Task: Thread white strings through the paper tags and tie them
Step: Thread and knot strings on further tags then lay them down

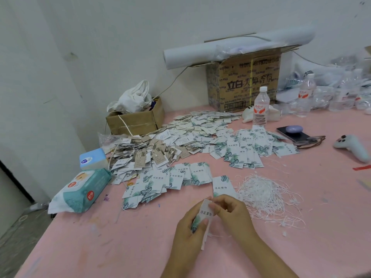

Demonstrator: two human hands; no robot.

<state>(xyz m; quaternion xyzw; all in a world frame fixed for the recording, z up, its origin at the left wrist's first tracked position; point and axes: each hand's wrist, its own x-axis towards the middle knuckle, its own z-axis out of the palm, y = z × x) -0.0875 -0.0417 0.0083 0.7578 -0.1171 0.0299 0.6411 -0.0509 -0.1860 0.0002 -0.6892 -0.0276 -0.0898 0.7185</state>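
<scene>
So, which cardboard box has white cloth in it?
The small low box on the left; white cloth bulges from it. The tall printed box bears a paper roll.

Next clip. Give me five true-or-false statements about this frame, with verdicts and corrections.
1. The left hand grips a paper tag while the right hand pinches at its top. True.
2. The loose pile of white strings lies left of the hands. False: it lies to their right.
3. The water bottle stands upright with its cap on. True.
4. The wet wipes pack lies at the right edge of the pink table. False: it lies at the left edge.
5. The phone has nothing on it. False: a small purple object rests on it.
</scene>
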